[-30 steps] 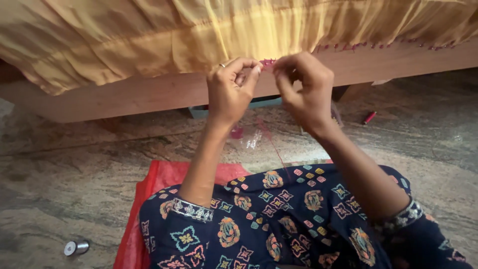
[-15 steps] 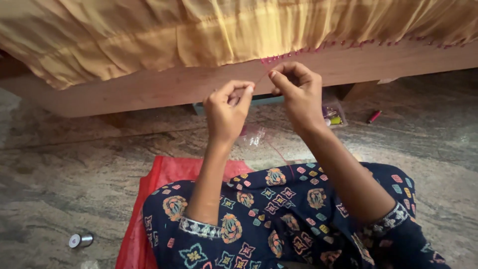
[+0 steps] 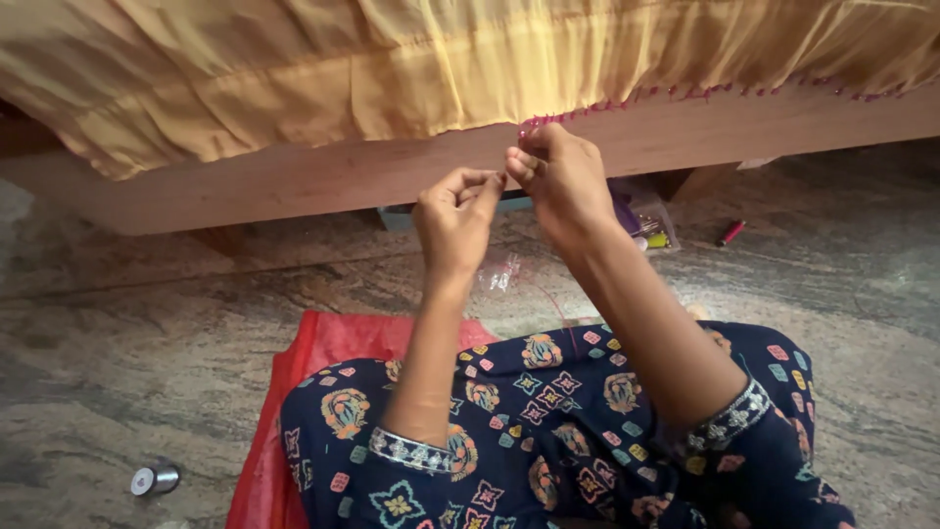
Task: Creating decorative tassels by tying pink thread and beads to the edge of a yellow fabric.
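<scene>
Stone floor (image 3: 147, 343); hands, left (image 3: 456, 217) and right (image 3: 560, 178), now apart at fabric (image 3: 392, 69).

You're sitting on a mottled grey-brown stone floor (image 3: 147, 343), polished enough to catch soft, even light w/ no hard shadows. Straight ahead there's a low wooden bed frame (image 3: 294, 186) running left to right across the whole view, its side rail plain light-brown wood. Under it the gap is dark, w/ a wooden leg (image 3: 220, 238) on the left and another one (image 3: 685, 181) further right. A small silver spool (image 3: 155, 479) lies on the floor at bottom left, well apart from the frame. A red mat (image 3: 323, 353) is spread on the floor beneath you. No walls or windows in shot.
</scene>
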